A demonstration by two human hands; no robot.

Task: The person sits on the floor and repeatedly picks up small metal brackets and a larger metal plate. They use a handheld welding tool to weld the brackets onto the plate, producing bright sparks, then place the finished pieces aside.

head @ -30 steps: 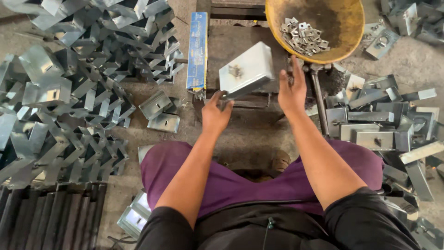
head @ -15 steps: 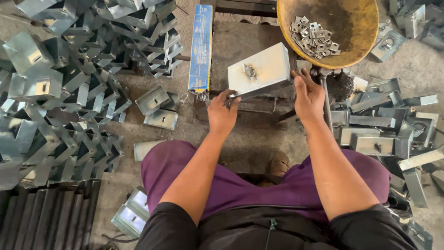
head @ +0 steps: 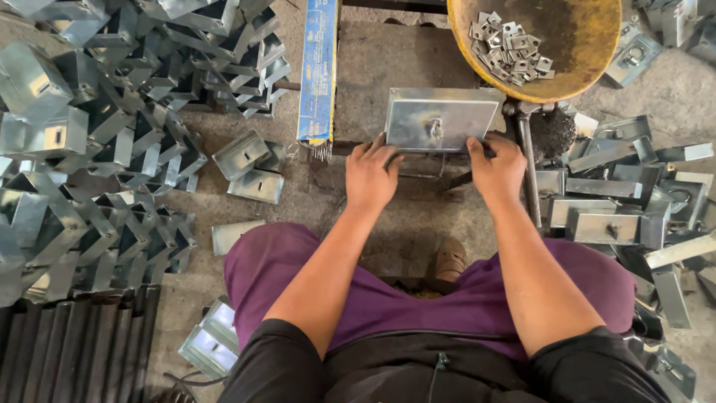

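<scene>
Seated worker at a low bench (head: 388,60), viewed from above, near to far. Nearest the camera, the purple-trousered knees are flanking one brown shoe (head: 450,259) on the floor. Beyond them, the left hand (head: 371,175) and right hand (head: 498,168) are gripping the near corners of a flat metal plate (head: 440,119) with a small fastener (head: 434,130) at its centre; each grip is closing around the plate's edge, fingers curled, thumbs on top. The plate is lying on the bench, just this side of a yellow pan (head: 567,45) holding loose square washers (head: 507,45). At left, a large heap of folded brackets (head: 82,149) is lying; at right, a smaller group of fitted plates (head: 619,209) is lying. Judging from the two piles, many pieces are waiting and a lesser number are appearing finished; the piece in hand is seemingly receiving its fastener.
</scene>
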